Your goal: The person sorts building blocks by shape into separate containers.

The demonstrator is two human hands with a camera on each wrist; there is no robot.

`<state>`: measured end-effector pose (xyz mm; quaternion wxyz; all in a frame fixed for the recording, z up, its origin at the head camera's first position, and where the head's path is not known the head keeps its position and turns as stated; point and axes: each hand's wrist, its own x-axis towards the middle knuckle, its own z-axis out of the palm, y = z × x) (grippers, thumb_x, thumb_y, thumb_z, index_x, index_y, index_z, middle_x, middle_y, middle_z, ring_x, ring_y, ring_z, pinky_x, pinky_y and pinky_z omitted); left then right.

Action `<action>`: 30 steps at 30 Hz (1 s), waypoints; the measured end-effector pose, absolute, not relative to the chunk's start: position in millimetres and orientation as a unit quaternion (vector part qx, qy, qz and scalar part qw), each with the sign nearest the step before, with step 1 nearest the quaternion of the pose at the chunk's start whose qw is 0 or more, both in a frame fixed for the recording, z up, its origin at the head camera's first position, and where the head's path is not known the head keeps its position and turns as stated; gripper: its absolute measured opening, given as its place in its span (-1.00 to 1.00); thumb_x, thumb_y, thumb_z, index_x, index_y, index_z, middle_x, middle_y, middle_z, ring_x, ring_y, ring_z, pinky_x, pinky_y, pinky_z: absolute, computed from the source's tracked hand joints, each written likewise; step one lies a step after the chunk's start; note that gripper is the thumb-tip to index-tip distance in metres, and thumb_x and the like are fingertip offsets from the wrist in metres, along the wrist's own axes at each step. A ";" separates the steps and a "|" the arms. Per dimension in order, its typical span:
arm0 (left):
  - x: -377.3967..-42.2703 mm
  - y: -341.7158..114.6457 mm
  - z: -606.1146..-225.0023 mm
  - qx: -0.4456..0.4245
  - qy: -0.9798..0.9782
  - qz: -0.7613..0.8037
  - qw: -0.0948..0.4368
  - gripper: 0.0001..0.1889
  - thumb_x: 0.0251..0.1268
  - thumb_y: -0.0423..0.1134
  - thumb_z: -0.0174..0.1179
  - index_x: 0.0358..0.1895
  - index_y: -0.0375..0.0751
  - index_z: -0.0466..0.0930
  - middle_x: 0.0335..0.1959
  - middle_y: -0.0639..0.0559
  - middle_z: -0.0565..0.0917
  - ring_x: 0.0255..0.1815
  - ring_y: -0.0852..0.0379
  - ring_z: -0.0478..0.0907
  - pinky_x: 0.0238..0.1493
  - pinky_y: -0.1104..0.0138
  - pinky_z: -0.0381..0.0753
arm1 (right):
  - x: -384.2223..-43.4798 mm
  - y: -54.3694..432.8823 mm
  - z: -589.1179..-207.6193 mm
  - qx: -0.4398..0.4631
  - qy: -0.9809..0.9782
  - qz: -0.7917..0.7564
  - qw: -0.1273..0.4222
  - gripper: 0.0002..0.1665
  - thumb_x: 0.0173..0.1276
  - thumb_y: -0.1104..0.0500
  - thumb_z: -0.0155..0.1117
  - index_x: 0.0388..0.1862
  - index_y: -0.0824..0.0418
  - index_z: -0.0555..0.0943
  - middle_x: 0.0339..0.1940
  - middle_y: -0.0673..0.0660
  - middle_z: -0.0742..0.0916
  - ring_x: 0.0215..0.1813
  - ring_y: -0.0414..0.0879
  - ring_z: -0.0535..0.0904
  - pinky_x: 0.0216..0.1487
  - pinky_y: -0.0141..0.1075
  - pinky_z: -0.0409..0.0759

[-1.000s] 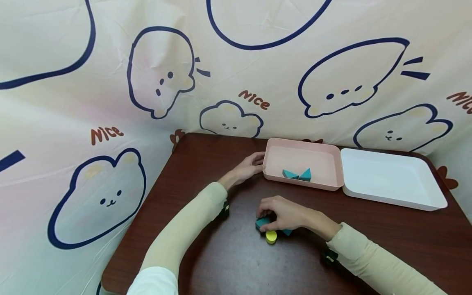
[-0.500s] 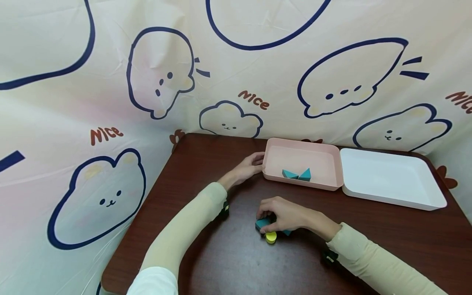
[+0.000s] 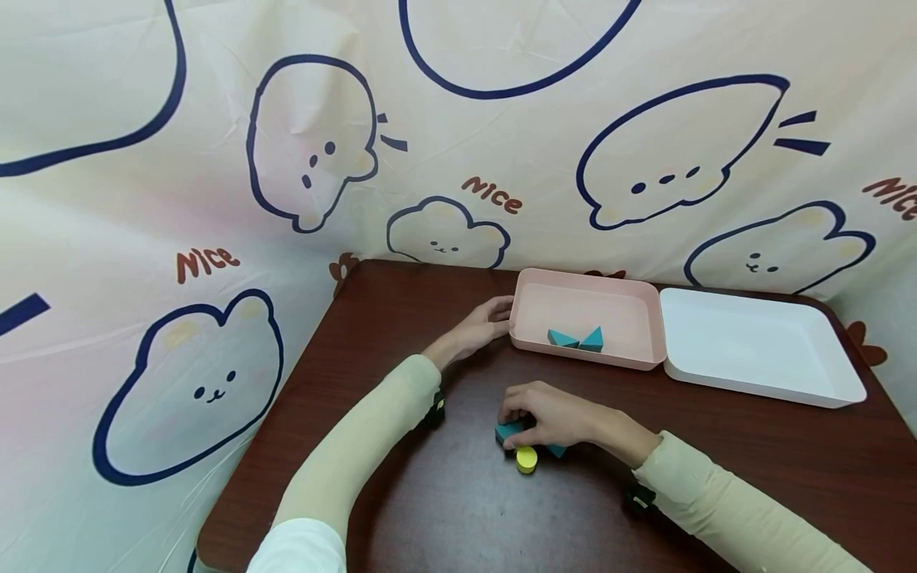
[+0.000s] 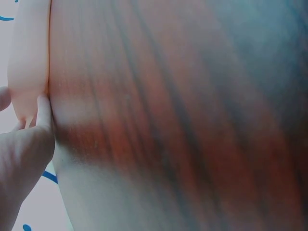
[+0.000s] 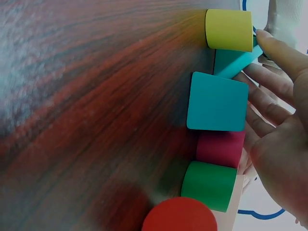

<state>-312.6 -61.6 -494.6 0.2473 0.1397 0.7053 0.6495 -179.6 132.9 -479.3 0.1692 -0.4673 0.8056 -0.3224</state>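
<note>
pinching grip: right hand (image 3: 548,415) clasping matte teal angular block (image 3: 507,434) on brown wood-grain table (image 3: 444,493), probably gripping from above because short yellow cylinder (image 3: 526,460) is crowding near side. left hand (image 3: 476,328), fingers extended, touching left end of pale-pink rectangular plastic-looking tray (image 3: 616,298), likely steadying it.

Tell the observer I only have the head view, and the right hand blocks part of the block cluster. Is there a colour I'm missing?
Observer: Yes, the right wrist view shows a green block beside the right hand.
Operator: Anything right next to it?
Observer: A magenta block shows between it and the square-faced teal block.
Operator: And on its other side?
Observer: A red block, round-faced, cut off by the picture's edge.
</note>
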 end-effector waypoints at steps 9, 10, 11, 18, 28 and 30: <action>-312.3 -62.1 -495.7 0.139 0.708 0.648 0.245 -0.35 0.66 -0.44 0.05 0.69 -0.24 0.09 0.64 -0.22 0.25 0.62 -0.09 0.27 0.50 0.13 0.44 | -179.1 131.4 -475.3 -0.464 0.816 -0.304 0.160 -0.73 0.44 0.01 0.53 0.01 0.08 0.76 -0.13 -0.11 0.68 -0.12 -0.25 0.61 -0.03 -0.32 0.70; -312.4 -62.2 -496.0 0.139 0.709 0.647 0.244 -0.35 0.66 -0.44 0.06 0.69 -0.24 0.10 0.64 -0.22 0.25 0.62 -0.09 0.27 0.50 0.13 0.44 | -178.8 131.0 -474.8 -0.465 0.818 -0.301 0.158 -0.74 0.44 0.02 0.53 0.01 0.08 0.76 -0.13 -0.12 0.68 -0.13 -0.26 0.61 -0.03 -0.32 0.70; -312.5 -62.2 -496.4 0.139 0.709 0.647 0.244 -0.35 0.66 -0.44 0.06 0.69 -0.24 0.10 0.64 -0.22 0.25 0.62 -0.09 0.27 0.50 0.14 0.44 | -178.6 130.6 -474.5 -0.465 0.819 -0.298 0.156 -0.74 0.44 0.02 0.53 0.00 0.08 0.76 -0.13 -0.12 0.68 -0.13 -0.26 0.61 -0.04 -0.33 0.70; -312.4 -62.9 -496.8 0.135 0.718 0.639 0.242 -0.34 0.65 -0.42 0.07 0.69 -0.23 0.09 0.64 -0.21 0.25 0.63 -0.08 0.26 0.51 0.13 0.43 | -177.3 128.4 -476.4 -0.469 0.838 -0.244 0.137 -0.70 0.43 0.03 0.53 0.04 0.12 0.75 -0.12 -0.09 0.68 -0.14 -0.24 0.60 -0.04 -0.35 0.68; -311.6 -62.6 -494.4 0.138 0.716 0.639 0.245 -0.35 0.66 -0.42 0.06 0.69 -0.24 0.09 0.64 -0.20 0.25 0.62 -0.07 0.28 0.50 0.15 0.44 | -178.4 129.6 -481.5 -0.458 0.840 -0.252 0.145 -0.68 0.41 0.07 0.55 0.08 0.10 0.74 -0.09 -0.09 0.68 -0.11 -0.26 0.60 -0.01 -0.36 0.68; -311.9 -62.2 -494.1 0.137 0.714 0.641 0.246 -0.35 0.66 -0.42 0.06 0.69 -0.23 0.09 0.64 -0.20 0.25 0.62 -0.07 0.28 0.50 0.15 0.45 | -178.1 130.1 -481.0 -0.452 0.839 -0.262 0.151 -0.69 0.41 0.09 0.55 0.08 0.10 0.73 -0.09 -0.09 0.68 -0.09 -0.25 0.61 -0.01 -0.35 0.68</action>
